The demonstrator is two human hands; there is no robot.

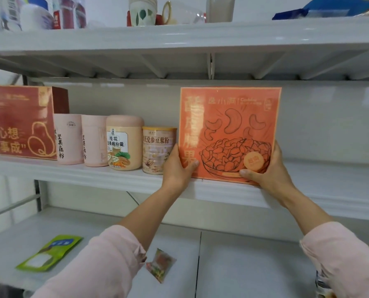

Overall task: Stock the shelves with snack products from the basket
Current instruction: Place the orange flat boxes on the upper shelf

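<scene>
An orange cashew snack box stands upright on the middle white shelf, its lower edge at the shelf's front lip. My left hand grips its lower left side, thumb on the front face. At the lower right corner my right hand holds the box, thumb pressed across the front. The basket is not in view.
Left of the box stand a tan can, a pink jar, two pink canisters and red gift boxes. On the lower shelf lie a green pouch and a small packet. Bottles and cups fill the top shelf.
</scene>
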